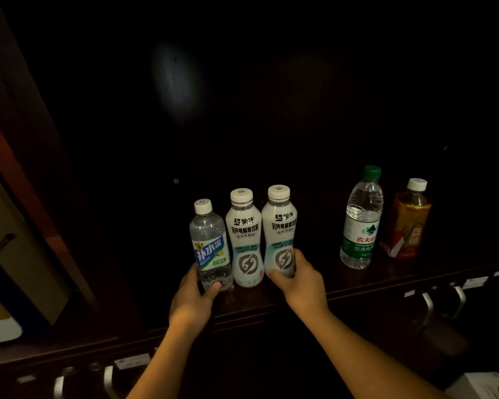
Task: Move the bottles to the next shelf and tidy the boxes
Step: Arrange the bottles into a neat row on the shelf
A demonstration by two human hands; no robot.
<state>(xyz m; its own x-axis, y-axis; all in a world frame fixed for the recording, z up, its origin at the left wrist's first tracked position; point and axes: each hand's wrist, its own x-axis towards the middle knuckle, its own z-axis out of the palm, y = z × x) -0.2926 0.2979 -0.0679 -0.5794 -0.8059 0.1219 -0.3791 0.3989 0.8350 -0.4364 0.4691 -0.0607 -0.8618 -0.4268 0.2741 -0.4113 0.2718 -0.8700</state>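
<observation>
Several bottles stand upright on a dark wooden shelf (357, 283). My left hand (189, 300) grips the base of a clear bottle with a blue label (209, 243). My right hand (298, 283) grips the lower part of a white electrolyte drink bottle (280, 226). Between the two stands a second white bottle (244, 234), touching neither hand. Further right stand a green-capped water bottle (362, 220) and an amber tea bottle (409, 220), apart from my hands.
The cabinet interior behind the bottles is dark. Below the shelf run drawer fronts with metal handles (428, 308) and small labels (476, 282). A white box corner (484, 387) shows at the bottom right. A lighter door or panel (15, 254) stands at the left.
</observation>
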